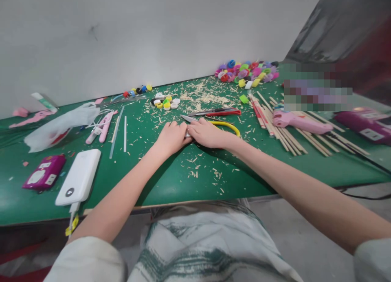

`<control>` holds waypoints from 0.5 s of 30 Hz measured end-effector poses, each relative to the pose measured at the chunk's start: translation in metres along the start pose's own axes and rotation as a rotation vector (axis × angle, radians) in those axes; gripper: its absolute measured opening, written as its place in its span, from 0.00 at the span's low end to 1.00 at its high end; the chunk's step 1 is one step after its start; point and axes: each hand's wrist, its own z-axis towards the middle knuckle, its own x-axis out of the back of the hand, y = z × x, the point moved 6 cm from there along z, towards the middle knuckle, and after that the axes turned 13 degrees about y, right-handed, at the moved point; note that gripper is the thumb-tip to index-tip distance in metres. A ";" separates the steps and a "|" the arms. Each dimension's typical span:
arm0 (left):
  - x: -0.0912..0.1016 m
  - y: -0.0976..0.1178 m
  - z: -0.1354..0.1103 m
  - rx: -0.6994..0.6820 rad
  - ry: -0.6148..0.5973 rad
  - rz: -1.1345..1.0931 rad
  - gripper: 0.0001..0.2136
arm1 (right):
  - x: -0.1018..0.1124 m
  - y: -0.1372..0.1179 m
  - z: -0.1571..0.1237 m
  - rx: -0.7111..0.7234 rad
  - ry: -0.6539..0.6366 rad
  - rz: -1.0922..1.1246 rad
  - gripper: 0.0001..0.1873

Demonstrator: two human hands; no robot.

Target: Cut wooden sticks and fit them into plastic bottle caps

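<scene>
A partly hidden white piece (187, 134) was gripped between left hand (171, 137) and right hand (208, 133); a red item (60, 137) was seen inside the translucent plastic bag (67, 120).

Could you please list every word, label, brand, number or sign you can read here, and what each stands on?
No legible words, brands or numbers.
White power bank: a round dark mark, too small to make out.
Green-and-white strip: too blurred to read any print.
Red-and-white pieces by the wooden sticks: too blurred as well.
</scene>
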 end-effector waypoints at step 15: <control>0.007 0.004 -0.002 0.019 0.037 -0.036 0.18 | -0.001 0.001 0.001 0.009 -0.027 0.014 0.24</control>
